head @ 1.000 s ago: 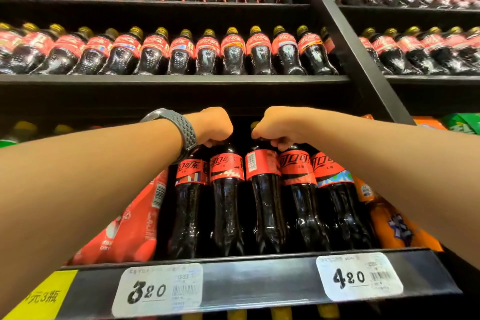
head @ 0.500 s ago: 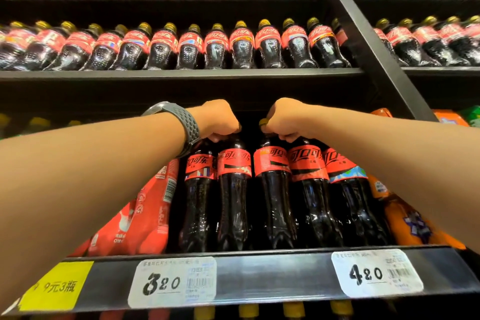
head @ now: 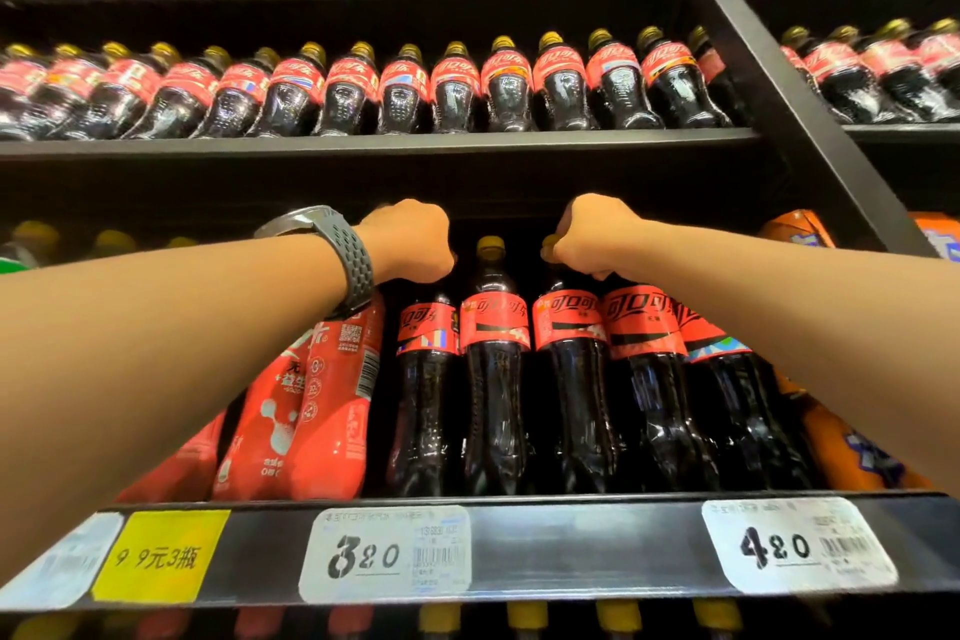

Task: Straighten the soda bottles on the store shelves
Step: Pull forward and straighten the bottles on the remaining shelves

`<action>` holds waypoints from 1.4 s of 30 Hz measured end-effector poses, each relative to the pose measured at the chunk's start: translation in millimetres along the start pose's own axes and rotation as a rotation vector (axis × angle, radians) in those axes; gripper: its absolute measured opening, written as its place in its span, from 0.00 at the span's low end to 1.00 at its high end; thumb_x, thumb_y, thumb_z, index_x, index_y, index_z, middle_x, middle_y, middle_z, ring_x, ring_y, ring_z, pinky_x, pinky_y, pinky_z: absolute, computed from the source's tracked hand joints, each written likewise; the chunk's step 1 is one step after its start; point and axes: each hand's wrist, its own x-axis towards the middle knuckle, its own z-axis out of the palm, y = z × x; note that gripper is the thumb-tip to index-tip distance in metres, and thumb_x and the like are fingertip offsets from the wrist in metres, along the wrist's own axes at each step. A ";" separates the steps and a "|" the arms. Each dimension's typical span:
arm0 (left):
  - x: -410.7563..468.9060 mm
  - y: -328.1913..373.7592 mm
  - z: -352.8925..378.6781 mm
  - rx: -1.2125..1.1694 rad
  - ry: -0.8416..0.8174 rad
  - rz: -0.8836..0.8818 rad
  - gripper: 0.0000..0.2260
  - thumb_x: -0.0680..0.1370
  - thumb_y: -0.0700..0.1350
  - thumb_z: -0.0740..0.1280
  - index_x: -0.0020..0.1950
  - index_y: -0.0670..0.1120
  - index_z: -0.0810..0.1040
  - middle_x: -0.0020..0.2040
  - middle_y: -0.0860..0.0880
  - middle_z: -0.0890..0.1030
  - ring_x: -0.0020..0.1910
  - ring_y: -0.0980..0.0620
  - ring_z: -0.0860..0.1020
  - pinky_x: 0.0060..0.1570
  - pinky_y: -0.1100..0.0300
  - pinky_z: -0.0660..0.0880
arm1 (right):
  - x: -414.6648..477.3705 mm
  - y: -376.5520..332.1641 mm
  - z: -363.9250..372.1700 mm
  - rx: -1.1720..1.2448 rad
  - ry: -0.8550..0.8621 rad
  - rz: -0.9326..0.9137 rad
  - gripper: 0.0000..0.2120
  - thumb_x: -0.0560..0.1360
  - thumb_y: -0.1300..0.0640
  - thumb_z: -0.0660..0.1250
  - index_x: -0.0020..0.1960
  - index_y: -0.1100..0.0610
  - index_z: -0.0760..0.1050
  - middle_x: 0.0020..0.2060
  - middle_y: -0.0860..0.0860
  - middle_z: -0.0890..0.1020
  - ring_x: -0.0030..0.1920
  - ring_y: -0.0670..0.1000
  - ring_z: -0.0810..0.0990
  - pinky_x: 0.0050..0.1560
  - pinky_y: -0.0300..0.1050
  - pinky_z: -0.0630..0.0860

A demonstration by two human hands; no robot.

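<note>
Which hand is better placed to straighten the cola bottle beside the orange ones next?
Right. The right hand holds the third bottle, two along from that end bottle; the left hand is farther, holding the first bottle.

Left hand (head: 410,242), right hand (head: 587,239) atop soda bottles (head: 571,379)

Black shelving (head: 395,148) fills the view, board above board. On the right a black upright (head: 779,109) slants upward and parts this bay from the next. The near shelf edge (head: 571,541) carries a yellow promotion label (head: 161,556) at the left, then a white price tag (head: 384,554) reading 3.20 and another (head: 797,546) reading 4.20. The recesses under the boards lie dark.
</note>
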 end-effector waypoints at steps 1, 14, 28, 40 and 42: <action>0.4 -2.6 3.3 0.025 -0.030 0.000 0.14 0.76 0.54 0.64 0.53 0.44 0.76 0.48 0.45 0.78 0.48 0.42 0.77 0.46 0.53 0.70 | 0.0 -2.6 0.3 -0.048 -0.001 -0.010 0.13 0.72 0.51 0.70 0.47 0.63 0.80 0.35 0.58 0.83 0.28 0.54 0.79 0.34 0.45 0.80; 16.9 -25.7 8.0 -0.255 0.044 -0.095 0.14 0.71 0.53 0.72 0.40 0.44 0.73 0.39 0.46 0.77 0.40 0.45 0.76 0.35 0.58 0.69 | -14.4 -59.2 5.9 -0.137 0.115 -0.346 0.14 0.72 0.50 0.65 0.55 0.55 0.75 0.51 0.53 0.80 0.50 0.56 0.78 0.51 0.51 0.78; 1.6 -20.5 -9.2 -0.320 0.113 -0.132 0.07 0.68 0.44 0.69 0.32 0.45 0.73 0.32 0.47 0.76 0.30 0.49 0.75 0.25 0.61 0.66 | -28.9 -93.6 35.5 -0.103 -0.117 -0.308 0.22 0.67 0.39 0.73 0.44 0.57 0.75 0.36 0.50 0.76 0.37 0.50 0.75 0.29 0.40 0.68; -23.4 -101.0 -20.6 -0.150 0.126 -0.010 0.11 0.74 0.44 0.64 0.51 0.41 0.81 0.51 0.39 0.82 0.51 0.38 0.79 0.48 0.52 0.76 | -28.5 -104.3 35.9 -0.199 -0.173 -0.182 0.34 0.67 0.37 0.71 0.64 0.58 0.73 0.58 0.55 0.78 0.56 0.56 0.77 0.55 0.46 0.75; -30.4 -120.8 -17.1 -0.113 0.105 0.004 0.11 0.73 0.45 0.64 0.50 0.42 0.82 0.50 0.40 0.83 0.50 0.39 0.80 0.48 0.51 0.78 | -30.0 -107.5 33.2 -0.216 -0.186 -0.128 0.34 0.66 0.35 0.70 0.62 0.59 0.74 0.56 0.56 0.79 0.55 0.57 0.78 0.57 0.50 0.76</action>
